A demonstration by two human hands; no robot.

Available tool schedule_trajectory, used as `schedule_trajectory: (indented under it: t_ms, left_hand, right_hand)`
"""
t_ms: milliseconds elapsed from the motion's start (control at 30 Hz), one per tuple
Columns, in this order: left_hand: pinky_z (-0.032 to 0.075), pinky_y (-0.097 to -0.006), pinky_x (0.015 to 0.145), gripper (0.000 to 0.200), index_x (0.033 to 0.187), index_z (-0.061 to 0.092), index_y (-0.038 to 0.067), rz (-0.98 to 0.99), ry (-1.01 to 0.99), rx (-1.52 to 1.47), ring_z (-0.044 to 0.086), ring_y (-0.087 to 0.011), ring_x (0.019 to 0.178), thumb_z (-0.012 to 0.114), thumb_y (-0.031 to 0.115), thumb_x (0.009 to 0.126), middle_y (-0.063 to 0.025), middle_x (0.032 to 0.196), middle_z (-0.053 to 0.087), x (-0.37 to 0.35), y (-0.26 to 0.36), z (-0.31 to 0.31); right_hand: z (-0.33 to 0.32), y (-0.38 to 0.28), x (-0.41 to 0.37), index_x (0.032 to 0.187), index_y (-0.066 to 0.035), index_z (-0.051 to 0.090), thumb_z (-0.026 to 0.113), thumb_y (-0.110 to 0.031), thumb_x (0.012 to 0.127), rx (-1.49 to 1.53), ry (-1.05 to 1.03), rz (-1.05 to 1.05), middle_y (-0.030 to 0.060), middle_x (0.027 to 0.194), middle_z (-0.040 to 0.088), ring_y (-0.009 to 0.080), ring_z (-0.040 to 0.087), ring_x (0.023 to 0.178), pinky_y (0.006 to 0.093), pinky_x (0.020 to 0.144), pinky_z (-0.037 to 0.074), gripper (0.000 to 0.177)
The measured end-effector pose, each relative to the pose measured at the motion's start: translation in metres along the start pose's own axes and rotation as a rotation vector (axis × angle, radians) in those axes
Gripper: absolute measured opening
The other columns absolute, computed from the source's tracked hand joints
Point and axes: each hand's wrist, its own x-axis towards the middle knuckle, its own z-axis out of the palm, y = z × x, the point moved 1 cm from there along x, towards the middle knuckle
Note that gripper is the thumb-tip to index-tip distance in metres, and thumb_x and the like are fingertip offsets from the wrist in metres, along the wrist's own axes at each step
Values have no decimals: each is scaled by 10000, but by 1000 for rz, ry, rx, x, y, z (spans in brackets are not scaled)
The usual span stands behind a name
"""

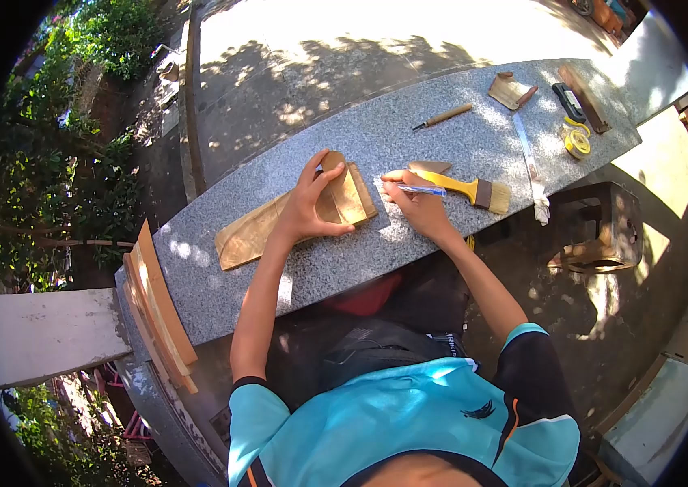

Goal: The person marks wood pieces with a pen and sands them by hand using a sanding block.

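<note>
My left hand grips a small wooden block, thumb and fingers spread around its sides. The block rests on a longer wooden board lying on the speckled stone table. To the right, my right hand holds a blue and white pen in a writing grip, its tip end pointing toward the block, apart from it. Just beyond the pen lies a brush with a yellow handle, beside a small wooden piece.
A chisel-like tool, a curved wooden piece, a long blade, a yellow tape roll and a black tool lie farther right. Wooden strips lean at the left end. A stool stands below the right edge.
</note>
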Motion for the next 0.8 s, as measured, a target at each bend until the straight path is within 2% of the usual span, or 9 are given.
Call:
schedule_trajectory:
  t_ms: [100,133,267,367,400,500,533,633,800]
  left_hand:
    - [351,-445,991,947,1261,456,128,32,12,21,301,-362,1269,825,410,435,-174,1388,250,0,-3,1]
    - [353,-445,989,946,1260,457,127,33,10,28,301,-365,1269,824,409,435,-177,1388,248,0,-3,1]
    - [359,-451,983,943,1256,458,122,41,3,25,301,-373,1267,823,408,435,-184,1389,244,0,-3,1]
    - [360,-451,982,943,1254,458,119,45,5,13,308,-373,1264,825,400,432,-183,1390,247,2,-3,0]
    - [360,-450,982,943,1254,458,118,45,3,8,311,-373,1263,826,396,431,-182,1391,248,1,-2,0]
    - [362,-439,984,939,1252,459,118,49,1,30,325,-373,1255,831,377,429,-181,1390,254,1,1,-1]
    - [363,-435,983,936,1251,460,118,45,2,30,327,-373,1253,832,372,430,-181,1390,254,2,1,-2]
    - [369,-428,981,927,1248,462,120,25,3,21,330,-371,1252,833,362,433,-181,1392,253,0,2,-1]
    - [370,-430,981,920,1249,458,122,18,4,9,323,-368,1259,827,370,444,-179,1395,245,0,5,1]
  right_hand:
    - [13,-10,22,947,-12,593,557,-187,838,-20,11,-36,114,840,627,203,611,774,309,666,459,209]
    - [18,-16,31,928,-5,598,562,-180,829,-31,43,-117,142,809,633,233,620,740,323,655,463,204]
    - [32,-13,59,857,19,600,573,-176,824,-60,-48,-103,172,700,623,276,631,689,335,607,470,200]
    - [30,-22,54,841,19,593,576,-171,822,-69,-99,-71,175,724,621,295,626,700,332,597,468,192]
    - [29,-22,53,823,23,586,570,-155,821,-70,-99,-187,183,739,612,303,615,672,345,581,458,178]
    - [26,-26,30,797,32,575,565,-141,819,-122,-97,-163,190,732,595,308,599,637,362,559,438,174]
    - [19,-33,15,798,34,569,562,-137,817,-88,-144,-98,192,680,571,297,575,591,376,544,419,172]
    - [-4,-41,-20,793,15,565,558,-157,853,-192,-431,46,69,599,555,118,540,545,268,502,403,182]
    - [-2,-39,10,766,12,585,579,-186,847,-90,-96,11,69,588,586,80,545,543,261,500,417,214]
